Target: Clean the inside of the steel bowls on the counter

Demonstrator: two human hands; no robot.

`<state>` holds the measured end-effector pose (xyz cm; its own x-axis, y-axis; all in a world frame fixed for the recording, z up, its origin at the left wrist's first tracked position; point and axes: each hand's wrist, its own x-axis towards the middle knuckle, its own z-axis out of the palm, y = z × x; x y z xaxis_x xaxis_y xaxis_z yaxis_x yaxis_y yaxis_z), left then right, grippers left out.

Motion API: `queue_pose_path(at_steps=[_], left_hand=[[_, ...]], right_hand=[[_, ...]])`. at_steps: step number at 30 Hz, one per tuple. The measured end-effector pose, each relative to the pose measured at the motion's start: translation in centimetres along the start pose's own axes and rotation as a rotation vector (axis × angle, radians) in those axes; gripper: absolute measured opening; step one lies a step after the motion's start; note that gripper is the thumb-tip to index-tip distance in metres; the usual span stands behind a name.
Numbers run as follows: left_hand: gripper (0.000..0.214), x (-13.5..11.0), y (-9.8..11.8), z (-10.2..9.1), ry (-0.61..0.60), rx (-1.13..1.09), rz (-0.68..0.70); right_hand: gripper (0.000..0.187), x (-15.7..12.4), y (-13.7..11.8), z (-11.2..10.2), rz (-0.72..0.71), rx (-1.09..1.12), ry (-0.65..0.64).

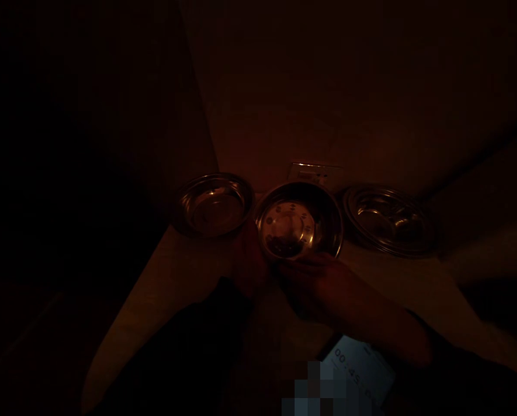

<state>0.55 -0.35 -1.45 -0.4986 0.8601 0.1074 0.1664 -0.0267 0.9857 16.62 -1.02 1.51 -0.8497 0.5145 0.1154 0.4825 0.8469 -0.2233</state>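
Observation:
A deep round metal bowl [287, 231] sits in the middle of the view, its shiny inside facing up and a ring of dark marks on its bottom. My right hand [314, 280] is at the bowl's near rim, fingers together and closed against it. Against the bowl's near left side is my left hand [250, 263], very dim, its fingers curved along the wall. What lies under the bowl is hidden.
To the left stands a shallow metal dish [217, 208]; to the right, a wide metal plate with compartments [388, 222]. Behind the bowl is a small flat panel [314, 171]. A lit phone [357, 367] showing a timer lies near the front of the pale table [154, 283]. The room is very dark.

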Motion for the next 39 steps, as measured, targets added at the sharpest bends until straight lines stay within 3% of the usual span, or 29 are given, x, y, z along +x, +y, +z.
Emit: queue_pose_path(at_steps=[5, 11, 15, 19, 24, 31, 39], left_hand=[[0.04, 0.3, 0.2, 0.0, -0.037, -0.059, -0.022], [0.027, 0.7, -0.3, -0.2, 0.001, 0.051, 0.0], [0.041, 0.7, 0.2, -0.1, -0.03, -0.044, -0.052], [0.048, 0.6, 0.9, 0.2, -0.027, -0.1, -0.124], [0.045, 0.8, 0.6, 0.0, -0.022, -0.064, -0.057], [0.045, 0.9, 0.2, 0.1, -0.043, -0.119, -0.05], [0.04, 0.7, 0.6, 0.2, -0.025, -0.151, -0.097]], right_hand=[[0.029, -0.3, 0.3, -0.7, 0.083, -0.019, -0.084], [0.026, -0.1, -0.2, 0.4, 0.099, -0.006, -0.037], [0.033, -0.5, 0.0, -0.1, 0.102, -0.101, -0.091], [0.029, -0.3, -0.4, 0.1, 0.116, -0.111, -0.072], [0.035, -0.2, -0.6, 0.9, 0.103, -0.174, -0.019], [0.032, -1.0, 1.1, -0.4, 0.102, -0.138, -0.058], [0.032, -0.4, -0.1, 0.4, 0.124, -0.116, -0.05]])
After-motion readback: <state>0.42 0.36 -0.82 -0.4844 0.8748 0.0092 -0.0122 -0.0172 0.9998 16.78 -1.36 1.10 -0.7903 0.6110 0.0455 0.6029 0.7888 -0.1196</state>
